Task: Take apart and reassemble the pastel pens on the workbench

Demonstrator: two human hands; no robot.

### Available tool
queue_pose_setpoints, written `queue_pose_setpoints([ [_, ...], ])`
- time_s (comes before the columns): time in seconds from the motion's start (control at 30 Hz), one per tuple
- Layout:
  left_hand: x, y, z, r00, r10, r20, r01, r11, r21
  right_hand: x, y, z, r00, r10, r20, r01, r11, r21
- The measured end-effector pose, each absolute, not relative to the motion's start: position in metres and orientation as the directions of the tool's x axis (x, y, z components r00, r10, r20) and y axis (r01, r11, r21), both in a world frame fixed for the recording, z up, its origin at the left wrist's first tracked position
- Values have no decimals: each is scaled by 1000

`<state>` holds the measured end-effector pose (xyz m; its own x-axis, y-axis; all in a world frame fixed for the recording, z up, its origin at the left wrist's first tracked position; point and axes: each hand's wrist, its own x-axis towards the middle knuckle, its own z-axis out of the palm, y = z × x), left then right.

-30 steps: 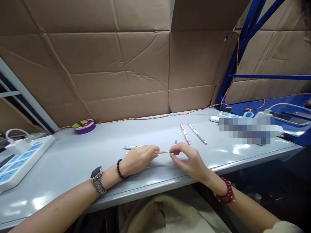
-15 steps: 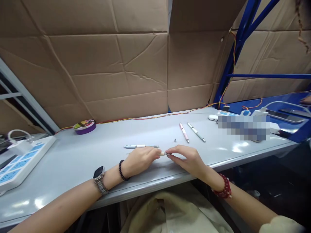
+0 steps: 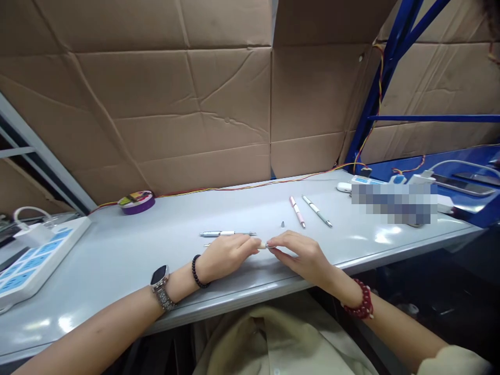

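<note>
My left hand (image 3: 230, 254) is closed around a pen (image 3: 262, 246) with a cream-coloured barrel, lying roughly level just above the table. Thumb and fingertips of my right hand (image 3: 299, 252) pinch the pen's right end, where a bit of silver shows. Most of the barrel is hidden by my left fingers. Behind my left hand lies a light blue pen (image 3: 222, 234), with a thin end of something (image 3: 207, 245) poking out just below it. A small grey cone-shaped pen tip (image 3: 283, 224) stands beyond my right fingertips.
A pink pen (image 3: 297, 211) and a pale green pen (image 3: 317, 210) rest farther back. On the left are a purple tape roll (image 3: 136, 203) and a white power strip (image 3: 42, 260). Cardboard (image 3: 175, 114) walls the back; a blurred-out object (image 3: 394, 203) lies at the right.
Both hands stay almost in place, still gripping the pen between them. The whole view has shifted very slightly; the loose pens keep their places on the table.
</note>
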<state>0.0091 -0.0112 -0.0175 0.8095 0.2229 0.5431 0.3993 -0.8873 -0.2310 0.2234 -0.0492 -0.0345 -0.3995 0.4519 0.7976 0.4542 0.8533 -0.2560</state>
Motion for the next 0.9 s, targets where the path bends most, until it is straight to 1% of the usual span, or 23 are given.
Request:
queue_pose_setpoints([
  [0.17,8,-10,-19,815,212,539,386,-893,-231,225,-48,-38,-392,477,787,479,836,-269],
  [0.27,8,-10,-20,819,211,534,381,-895,-231,225,-49,-36,-441,509,739,511,820,-260],
  [0.47,8,-12,-19,856,213,471,363,-897,-253,223,-49,-29,-555,559,616,618,773,-145],
  [0.53,8,-11,-19,852,235,467,381,-891,-246,222,-48,-30,-555,575,601,624,766,-157],
  [0.63,8,-11,-20,851,255,459,392,-891,-230,222,-48,-32,-532,571,625,604,773,-192],
  [0.8,9,-12,-20,872,247,422,366,-902,-228,223,-49,-33,-549,607,575,655,739,-155],
  [0.9,8,-11,-21,873,253,417,369,-902,-225,223,-49,-32,-531,620,578,662,729,-175],
])
